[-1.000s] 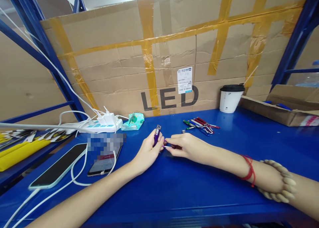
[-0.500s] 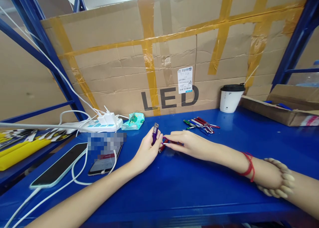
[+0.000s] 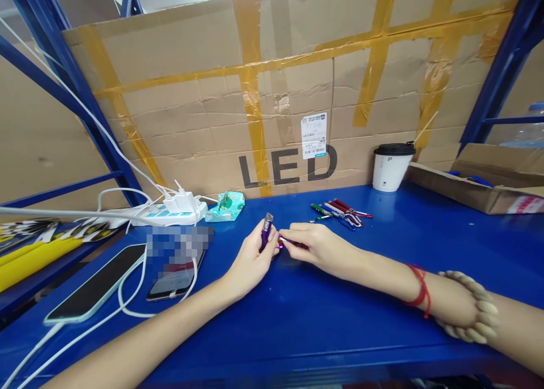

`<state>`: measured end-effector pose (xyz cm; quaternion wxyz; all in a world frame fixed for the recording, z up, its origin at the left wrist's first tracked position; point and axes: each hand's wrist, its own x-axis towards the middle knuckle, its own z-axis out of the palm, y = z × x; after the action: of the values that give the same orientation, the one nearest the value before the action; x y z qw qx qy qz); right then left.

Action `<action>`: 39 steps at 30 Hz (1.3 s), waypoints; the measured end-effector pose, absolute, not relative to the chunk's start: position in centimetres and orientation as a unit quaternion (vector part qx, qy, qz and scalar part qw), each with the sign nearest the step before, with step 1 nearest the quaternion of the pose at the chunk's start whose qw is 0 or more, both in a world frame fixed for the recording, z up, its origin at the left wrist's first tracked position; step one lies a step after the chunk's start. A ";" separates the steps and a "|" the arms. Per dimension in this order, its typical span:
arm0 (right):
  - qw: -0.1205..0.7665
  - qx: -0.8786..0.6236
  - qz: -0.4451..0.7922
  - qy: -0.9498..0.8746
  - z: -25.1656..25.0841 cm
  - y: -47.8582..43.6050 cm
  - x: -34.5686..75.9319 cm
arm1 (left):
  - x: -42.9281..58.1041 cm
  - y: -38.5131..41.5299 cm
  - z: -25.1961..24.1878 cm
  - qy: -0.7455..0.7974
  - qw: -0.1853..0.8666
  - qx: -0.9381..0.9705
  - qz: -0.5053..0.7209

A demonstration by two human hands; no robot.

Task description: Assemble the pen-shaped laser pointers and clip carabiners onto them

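Note:
Upright in my left hand (image 3: 254,259) is a purple pen-like item (image 3: 266,233) with a silvery top, its lower part hidden by the fingers. My right hand (image 3: 317,244) has its fingertips pressed together around a small shiny pinkish-purple piece (image 3: 281,241) beside the left fingertips; whether it joins the purple item cannot be made out. Behind my right hand, several green, blue and red pen-like items with metal clips (image 3: 342,212) lie in a loose pile on the blue table (image 3: 306,315).
At left lie a phone in a pale case (image 3: 96,284), a second phone (image 3: 176,278) with white cables, a power strip (image 3: 148,214) and a teal packet (image 3: 226,206). A lidded paper cup (image 3: 391,168) and open cardboard box (image 3: 488,199) stand back right.
The view has shifted slightly. My right fingertips have moved a little at the small pinkish-purple piece, and the red item seen beneath the hands is now mostly hidden.

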<state>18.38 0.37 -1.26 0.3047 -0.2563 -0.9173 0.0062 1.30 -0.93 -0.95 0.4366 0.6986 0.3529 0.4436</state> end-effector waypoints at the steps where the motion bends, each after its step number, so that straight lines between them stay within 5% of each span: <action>1: 0.305 -0.259 0.008 -0.916 -1.2 0.3 18.4 | 1.3 -0.9 -1.0 0.353 0.439 0.698 0.442; 13: 0.488 -0.256 -0.100 -0.828 0.9 0.1 18.8 | 1.0 -1.3 -0.4 0.303 0.482 0.736 0.366; 29: 0.457 -0.238 -0.106 -0.851 0.0 0.2 18.7 | 0.7 -1.1 -0.9 0.301 0.487 0.718 0.395; 39: 0.399 -0.266 0.118 -0.870 0.3 0.6 18.9 | 0.7 -0.7 -0.4 0.333 0.439 0.718 0.426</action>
<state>18.89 0.64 0.25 0.3987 -0.2656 -0.8698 0.1180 0.68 -0.74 -0.36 0.4386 0.7181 0.3330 0.4256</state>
